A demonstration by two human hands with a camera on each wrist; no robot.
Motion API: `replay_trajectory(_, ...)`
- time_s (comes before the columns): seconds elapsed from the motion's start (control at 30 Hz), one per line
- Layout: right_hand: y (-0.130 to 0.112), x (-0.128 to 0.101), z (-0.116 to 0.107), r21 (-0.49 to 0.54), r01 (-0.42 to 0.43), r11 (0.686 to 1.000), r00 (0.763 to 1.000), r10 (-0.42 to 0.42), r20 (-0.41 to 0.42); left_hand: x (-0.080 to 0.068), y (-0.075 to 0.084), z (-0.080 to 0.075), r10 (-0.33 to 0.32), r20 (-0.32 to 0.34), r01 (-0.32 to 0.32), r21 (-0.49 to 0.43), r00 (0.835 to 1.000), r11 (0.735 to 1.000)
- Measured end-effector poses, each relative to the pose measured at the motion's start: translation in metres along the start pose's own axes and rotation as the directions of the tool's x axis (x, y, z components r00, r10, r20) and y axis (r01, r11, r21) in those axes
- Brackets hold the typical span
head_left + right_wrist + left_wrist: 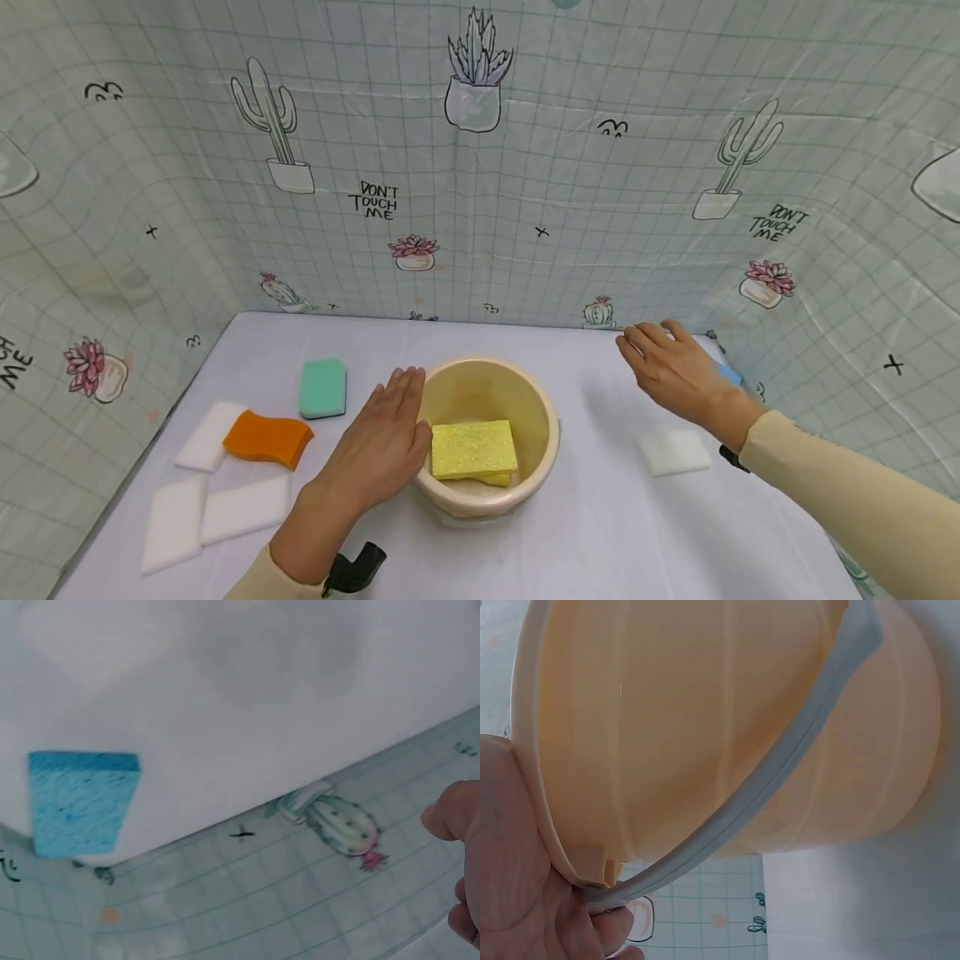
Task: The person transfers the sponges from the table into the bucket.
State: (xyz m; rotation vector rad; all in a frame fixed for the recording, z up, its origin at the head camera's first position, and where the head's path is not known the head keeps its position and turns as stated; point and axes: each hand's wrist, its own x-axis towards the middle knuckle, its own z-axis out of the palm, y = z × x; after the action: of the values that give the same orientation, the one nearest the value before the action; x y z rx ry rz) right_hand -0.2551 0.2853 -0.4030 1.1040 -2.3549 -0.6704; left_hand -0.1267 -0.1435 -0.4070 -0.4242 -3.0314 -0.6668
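Observation:
A cream bucket (542, 454) stands mid-table, with yellow sponges (474, 448) stacked inside it. At its left rim lies my left hand (382, 446), the fingers straight and side by side. The left wrist view shows that hand (525, 862) touching the rim, close to the end of the grey bucket handle (757, 791). Raised above the table's right side, my right hand (678, 371) holds nothing, its fingers loosely bent. Partly hidden behind it is a blue sponge (727, 373), seen whole as a blue sponge (82, 804) in the right wrist view.
On the left lie a green sponge (323, 388), an orange wavy sponge (266, 439) and several white sponges (174, 522). Another white sponge (675, 452) rests below my right hand. A cactus-print cloth (480, 183) walls the back and sides of the white table (600, 533).

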Motion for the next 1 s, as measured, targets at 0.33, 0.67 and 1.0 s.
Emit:
replay_trajectory(0.33, 0.046, -0.041, 0.045, -0.060, 0.052, 0.997, 0.980, -0.039, 0.195, -0.001, -0.003, 0.001, -0.020, -0.004, 0.020, -0.029, 1.000, 0.999)
replay_trajectory(0.67, 0.065, -0.074, 0.064, -0.024, 0.045, 0.999, 0.982, -0.039, 0.184, -0.002, -0.004, -0.001, -0.017, 0.000, 0.017, -0.009, 1.000, 1.000)
replay_trajectory(1.0, 0.075, -0.094, 0.074, -0.066, 0.067, 0.996, 0.962, -0.047, 0.269, 0.000, -0.004, -0.002, -0.017, 0.021, 0.017, -0.003, 1.000, 1.000)
